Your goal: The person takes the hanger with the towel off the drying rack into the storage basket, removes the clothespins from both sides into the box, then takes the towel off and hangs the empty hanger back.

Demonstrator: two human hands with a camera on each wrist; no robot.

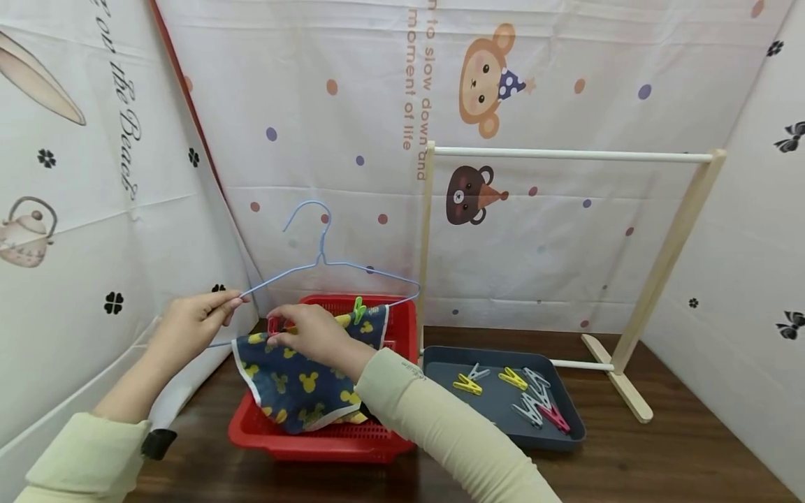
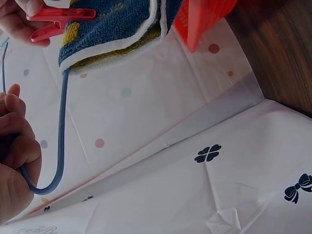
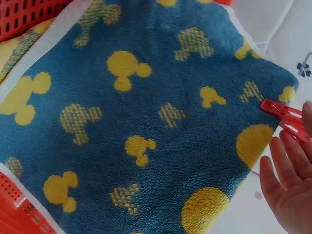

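A blue wire hanger (image 1: 371,267) stands upright over the red basket, gripped at its left end by my left hand (image 1: 195,325). Over its lower bar hangs a dark blue towel (image 1: 308,381) with yellow mouse-head prints and a white edge. My right hand (image 1: 317,339) pinches a red clothespin (image 2: 63,18) between thumb and fingers. In the right wrist view, the tip of that red clothespin (image 3: 279,108) sits on the towel's top edge near its corner. Farther right along the bar, a green clothespin (image 1: 359,310) clips the towel.
Under the towel stands the red basket (image 1: 333,450), with more yellow cloth (image 3: 9,51) in it. To its right, a dark grey tray (image 1: 434,360) contains several yellow, grey and pinkish-red clothespins. Behind the tray rises a wooden rack (image 1: 669,258) with a white top rail (image 1: 572,155).
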